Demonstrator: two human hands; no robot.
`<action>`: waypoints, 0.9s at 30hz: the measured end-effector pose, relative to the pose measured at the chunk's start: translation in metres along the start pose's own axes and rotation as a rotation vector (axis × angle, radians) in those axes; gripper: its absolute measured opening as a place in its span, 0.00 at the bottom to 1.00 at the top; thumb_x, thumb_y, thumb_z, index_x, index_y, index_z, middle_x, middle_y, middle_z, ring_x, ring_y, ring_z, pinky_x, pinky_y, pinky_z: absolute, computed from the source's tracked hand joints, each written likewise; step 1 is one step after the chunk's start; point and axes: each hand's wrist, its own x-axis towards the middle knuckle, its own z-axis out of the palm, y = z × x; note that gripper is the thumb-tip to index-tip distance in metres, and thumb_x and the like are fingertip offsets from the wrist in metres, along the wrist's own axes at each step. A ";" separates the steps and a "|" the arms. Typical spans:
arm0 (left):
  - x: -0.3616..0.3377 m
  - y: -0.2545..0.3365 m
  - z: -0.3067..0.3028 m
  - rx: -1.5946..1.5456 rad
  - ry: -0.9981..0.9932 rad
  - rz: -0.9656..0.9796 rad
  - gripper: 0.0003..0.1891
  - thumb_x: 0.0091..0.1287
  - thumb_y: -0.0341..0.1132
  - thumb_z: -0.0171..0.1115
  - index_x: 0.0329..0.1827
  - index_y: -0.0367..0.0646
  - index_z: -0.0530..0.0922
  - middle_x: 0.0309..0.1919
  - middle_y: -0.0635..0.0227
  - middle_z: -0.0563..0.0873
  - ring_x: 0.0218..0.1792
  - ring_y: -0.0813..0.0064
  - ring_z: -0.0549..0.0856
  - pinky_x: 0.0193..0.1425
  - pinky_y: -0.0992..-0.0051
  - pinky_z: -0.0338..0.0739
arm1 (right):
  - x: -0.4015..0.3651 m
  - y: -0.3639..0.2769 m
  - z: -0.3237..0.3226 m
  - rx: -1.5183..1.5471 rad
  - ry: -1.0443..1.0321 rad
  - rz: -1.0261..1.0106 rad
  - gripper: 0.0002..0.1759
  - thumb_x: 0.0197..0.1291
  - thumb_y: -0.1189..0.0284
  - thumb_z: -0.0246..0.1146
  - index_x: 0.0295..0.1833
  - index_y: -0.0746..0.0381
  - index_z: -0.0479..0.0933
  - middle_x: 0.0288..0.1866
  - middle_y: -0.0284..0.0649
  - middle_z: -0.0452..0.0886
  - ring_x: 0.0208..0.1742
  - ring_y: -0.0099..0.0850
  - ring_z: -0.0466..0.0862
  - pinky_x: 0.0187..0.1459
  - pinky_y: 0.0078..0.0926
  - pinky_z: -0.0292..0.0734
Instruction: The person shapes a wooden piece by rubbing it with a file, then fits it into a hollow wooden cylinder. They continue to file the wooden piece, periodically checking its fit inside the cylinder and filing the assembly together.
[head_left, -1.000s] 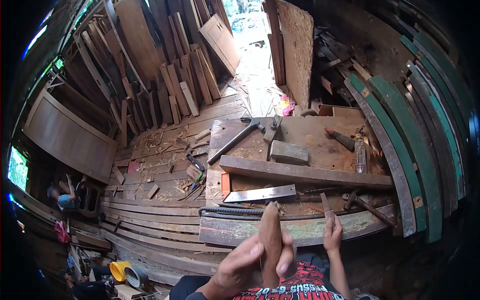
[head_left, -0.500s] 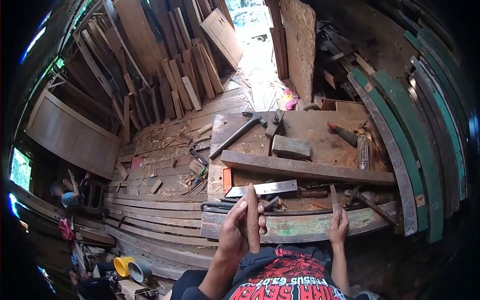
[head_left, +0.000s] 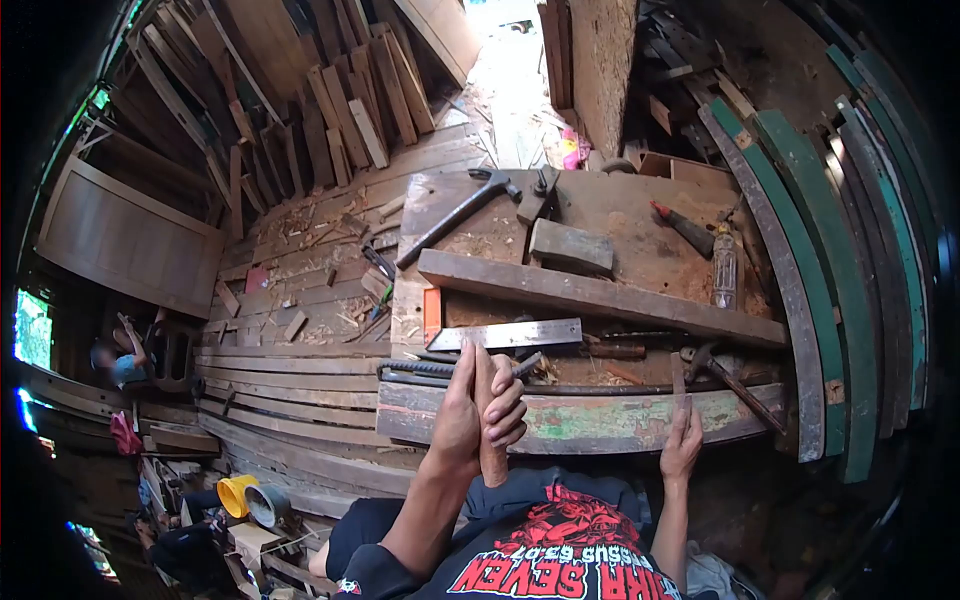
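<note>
Wooden piece, one, elongated: upright in the left hand, thumb along one side, fingers curled round the other; lower end protruding below the grip. Thin strip, one: pinched between the fingers of the right hand, pointing away from the wearer, well apart from the wooden piece. Square, orange-handled: lies beyond the left hand. Claw hammer: lies just beside the strip.
</note>
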 end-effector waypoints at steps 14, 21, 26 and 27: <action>0.054 -0.066 -0.011 -0.657 0.115 0.044 0.13 0.85 0.38 0.53 0.48 0.39 0.83 0.42 0.61 0.90 0.49 0.69 0.90 0.62 0.63 0.87 | 0.060 0.014 -0.088 -0.026 0.030 -0.015 0.25 0.86 0.62 0.52 0.72 0.73 0.72 0.60 0.51 0.84 0.64 0.37 0.83 0.66 0.34 0.75; 0.064 -0.122 -0.017 -0.591 0.131 0.192 0.13 0.86 0.37 0.50 0.47 0.40 0.80 0.37 0.65 0.88 0.43 0.69 0.89 0.65 0.57 0.83 | 0.090 0.037 -0.119 -0.006 -0.052 -0.015 0.26 0.85 0.61 0.51 0.71 0.72 0.73 0.59 0.47 0.84 0.55 0.32 0.82 0.60 0.31 0.76; 0.065 -0.156 -0.034 -0.602 0.259 0.284 0.13 0.85 0.38 0.50 0.46 0.42 0.80 0.36 0.66 0.87 0.40 0.69 0.88 0.63 0.59 0.83 | 0.102 0.054 -0.131 -0.095 -0.171 -0.042 0.27 0.84 0.59 0.53 0.69 0.72 0.74 0.58 0.46 0.84 0.54 0.32 0.81 0.59 0.32 0.76; 0.064 -0.165 -0.042 -0.604 0.263 0.297 0.13 0.85 0.38 0.50 0.45 0.42 0.80 0.36 0.66 0.87 0.41 0.69 0.88 0.64 0.59 0.83 | 0.104 0.057 -0.131 -0.091 -0.195 -0.040 0.27 0.84 0.58 0.53 0.69 0.72 0.75 0.57 0.45 0.84 0.52 0.32 0.81 0.58 0.32 0.76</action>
